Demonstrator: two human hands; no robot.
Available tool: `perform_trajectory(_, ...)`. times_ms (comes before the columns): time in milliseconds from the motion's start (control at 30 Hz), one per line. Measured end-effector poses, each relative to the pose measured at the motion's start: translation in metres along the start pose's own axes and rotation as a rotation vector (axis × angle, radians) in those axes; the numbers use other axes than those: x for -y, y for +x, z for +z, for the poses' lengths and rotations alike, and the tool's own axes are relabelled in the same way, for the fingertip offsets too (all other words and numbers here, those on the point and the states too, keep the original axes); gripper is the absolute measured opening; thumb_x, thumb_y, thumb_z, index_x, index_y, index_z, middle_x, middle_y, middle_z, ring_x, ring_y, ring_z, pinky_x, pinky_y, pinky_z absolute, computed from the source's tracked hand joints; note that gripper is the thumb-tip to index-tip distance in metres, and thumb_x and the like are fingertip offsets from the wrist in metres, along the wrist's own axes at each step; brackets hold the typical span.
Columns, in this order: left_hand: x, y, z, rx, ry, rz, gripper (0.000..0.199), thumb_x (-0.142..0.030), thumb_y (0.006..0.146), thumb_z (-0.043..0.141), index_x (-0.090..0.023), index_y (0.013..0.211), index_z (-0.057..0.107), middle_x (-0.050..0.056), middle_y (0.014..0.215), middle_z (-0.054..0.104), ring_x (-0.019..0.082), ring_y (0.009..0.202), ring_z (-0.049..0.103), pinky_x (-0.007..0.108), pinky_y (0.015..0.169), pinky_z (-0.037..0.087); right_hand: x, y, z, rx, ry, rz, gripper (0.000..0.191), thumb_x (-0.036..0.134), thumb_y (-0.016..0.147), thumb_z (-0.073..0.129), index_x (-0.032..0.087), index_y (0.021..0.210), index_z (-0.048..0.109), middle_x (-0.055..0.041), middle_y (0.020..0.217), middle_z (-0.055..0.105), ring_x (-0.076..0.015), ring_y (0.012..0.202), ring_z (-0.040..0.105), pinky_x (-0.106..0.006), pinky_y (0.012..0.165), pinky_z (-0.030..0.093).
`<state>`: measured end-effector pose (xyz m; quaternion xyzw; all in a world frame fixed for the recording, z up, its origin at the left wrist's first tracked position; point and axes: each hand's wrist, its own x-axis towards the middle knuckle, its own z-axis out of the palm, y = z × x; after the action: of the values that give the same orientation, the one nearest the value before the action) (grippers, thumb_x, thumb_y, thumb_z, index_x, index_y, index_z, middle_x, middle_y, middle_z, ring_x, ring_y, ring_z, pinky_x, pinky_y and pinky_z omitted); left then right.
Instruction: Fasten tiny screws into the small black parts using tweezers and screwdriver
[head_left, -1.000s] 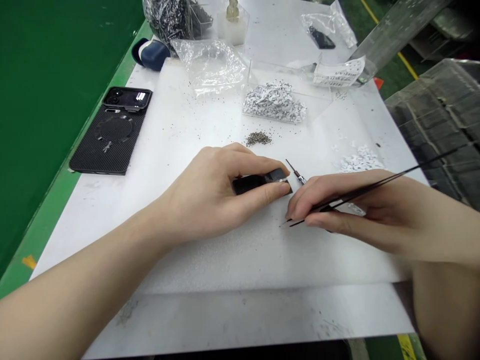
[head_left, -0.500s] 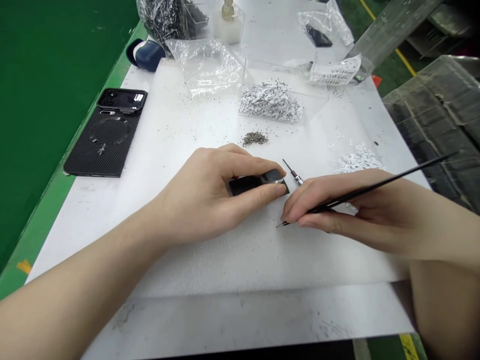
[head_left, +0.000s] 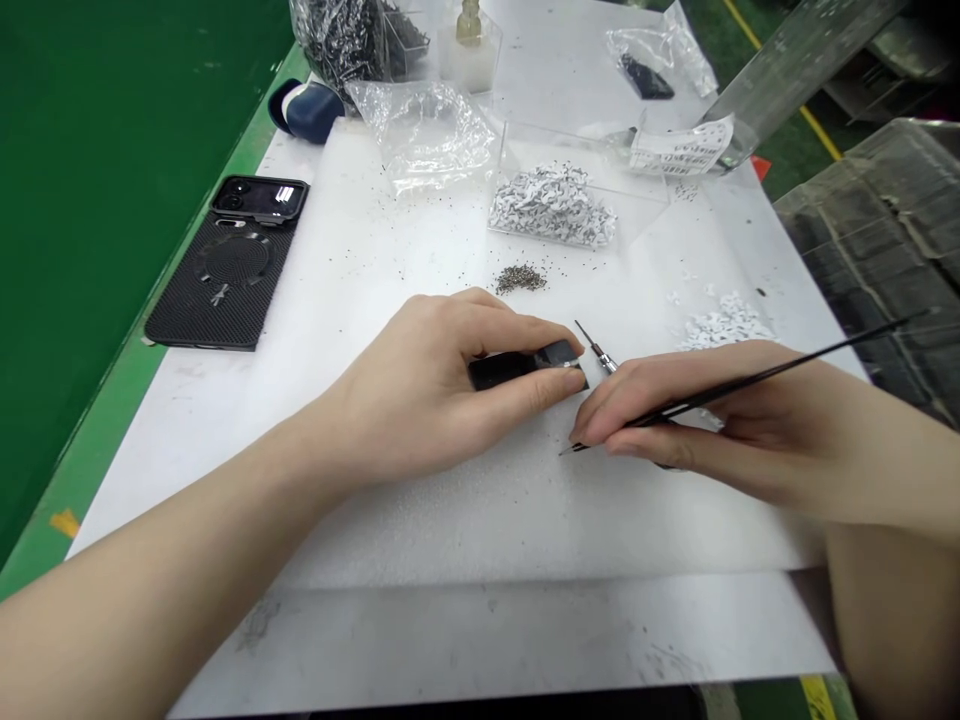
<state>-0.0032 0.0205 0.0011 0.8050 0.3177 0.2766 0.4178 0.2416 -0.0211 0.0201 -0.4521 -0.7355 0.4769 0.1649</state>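
Note:
On the white foam sheet (head_left: 360, 310), my left hand (head_left: 457, 385) grips a small black rectangular part (head_left: 499, 369) between thumb and fingers. One end of that part is glossy; my fingers cover much of the rest. My right hand (head_left: 675, 420) pinches a pair of black tweezers (head_left: 712, 390), their tips pointing down and left close to the foam. Whether the tips hold anything is too small to tell. A screwdriver (head_left: 598, 349) with a thin dark bit and silver collar lies partly under my right hand. Beyond my left hand is a pile of tiny screws (head_left: 520, 278).
A clear tray (head_left: 551, 205) holds many small white pieces, with more white pieces (head_left: 726, 320) loose at the right. A black phone (head_left: 225, 265) lies at the left. Plastic bags (head_left: 424, 130), a dark blue case (head_left: 311, 110) and a bottle (head_left: 469, 65) stand farther back.
The whole view has shifted slightly, so everything appears a little farther right. Both hands keep the same grips, and no object has visibly moved on the table.

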Motion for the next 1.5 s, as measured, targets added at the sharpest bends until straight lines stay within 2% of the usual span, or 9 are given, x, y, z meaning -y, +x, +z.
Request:
perform_trajectory(200, -0.0011, 0.0000, -0.0003, -0.005, -0.003, -0.012, 0.019, -0.029, 0.094, 0.069, -0.023, 0.108, 0.081, -0.001, 0.103, 0.079, 0.016, 0.098, 0.072, 0.024, 0.083, 0.056, -0.0029, -0.0006, -0.0055, -0.044, -0.001, -0.010, 0.013, 0.026, 0.088, 0.075, 0.034, 0.098, 0.078, 0.0029, 0.097, 0.078, -0.0184, 0.092, 0.073, -0.026, 0.074, 0.058)
perform_trajectory(333, -0.0010, -0.0001, 0.0001, -0.023, 0.003, -0.022, 0.017, -0.028, 0.093, 0.070, -0.028, 0.106, 0.081, -0.003, 0.104, 0.080, 0.016, 0.095, 0.073, 0.026, 0.082, 0.056, -0.0038, -0.0002, -0.0061, -0.002, 0.030, -0.020, 0.018, 0.024, 0.087, 0.076, 0.035, 0.102, 0.078, 0.0037, 0.100, 0.078, -0.0177, 0.095, 0.073, -0.026, 0.081, 0.059)
perform_trajectory(467, -0.0004, -0.0004, 0.0008, -0.028, 0.022, -0.003, 0.017, -0.030, 0.095, 0.068, -0.026, 0.104, 0.081, -0.002, 0.103, 0.080, 0.016, 0.089, 0.073, 0.025, 0.077, 0.054, -0.0026, 0.0002, -0.0033, 0.004, 0.023, -0.031, 0.018, 0.024, 0.086, 0.077, 0.034, 0.101, 0.078, 0.0031, 0.099, 0.078, -0.0186, 0.094, 0.073, -0.028, 0.082, 0.060)
perform_trajectory(633, 0.0001, -0.0001, 0.0008, -0.016, 0.014, -0.002, 0.019, -0.028, 0.095, 0.067, -0.022, 0.108, 0.080, -0.002, 0.102, 0.080, 0.014, 0.091, 0.072, 0.022, 0.078, 0.053, -0.0010, 0.0001, -0.0004, -0.008, 0.010, -0.014, 0.013, 0.028, 0.086, 0.077, 0.033, 0.098, 0.079, 0.0021, 0.098, 0.078, -0.0193, 0.093, 0.073, -0.029, 0.082, 0.060)
perform_trajectory(967, 0.0005, -0.0001, 0.0000, -0.010, 0.006, -0.013, 0.018, -0.029, 0.095, 0.067, -0.024, 0.106, 0.080, -0.001, 0.104, 0.080, 0.018, 0.096, 0.073, 0.026, 0.079, 0.056, 0.0007, 0.0003, 0.0004, -0.031, 0.018, 0.008, 0.011, 0.031, 0.086, 0.078, 0.033, 0.096, 0.079, 0.0018, 0.096, 0.079, -0.0199, 0.091, 0.073, -0.029, 0.079, 0.060)
perform_trajectory(1133, 0.0007, 0.0003, 0.0001, -0.008, 0.028, 0.016, 0.017, -0.030, 0.095, 0.068, -0.023, 0.104, 0.081, -0.001, 0.102, 0.080, 0.014, 0.083, 0.071, 0.025, 0.072, 0.052, -0.0002, 0.0015, 0.0014, -0.039, 0.002, -0.005, 0.012, 0.030, 0.087, 0.077, 0.034, 0.097, 0.078, 0.0025, 0.096, 0.078, -0.0196, 0.093, 0.073, -0.030, 0.083, 0.059)
perform_trajectory(1333, -0.0004, 0.0004, -0.0002, -0.002, -0.004, 0.000, 0.020, -0.026, 0.095, 0.068, -0.019, 0.109, 0.080, -0.002, 0.103, 0.079, 0.013, 0.094, 0.071, 0.022, 0.081, 0.054, -0.0029, 0.0006, 0.0030, -0.043, -0.024, -0.045, 0.011, 0.029, 0.087, 0.076, 0.032, 0.097, 0.079, 0.0013, 0.095, 0.079, -0.0207, 0.091, 0.074, -0.031, 0.083, 0.059)
perform_trajectory(1500, 0.0001, 0.0005, -0.0004, 0.007, 0.003, 0.009, 0.020, -0.026, 0.095, 0.069, -0.019, 0.110, 0.080, -0.001, 0.103, 0.079, 0.015, 0.096, 0.071, 0.023, 0.080, 0.055, -0.0038, 0.0002, 0.0012, -0.047, -0.011, -0.073, 0.013, 0.027, 0.086, 0.077, 0.032, 0.099, 0.079, 0.0014, 0.095, 0.079, -0.0200, 0.089, 0.074, -0.029, 0.075, 0.060)
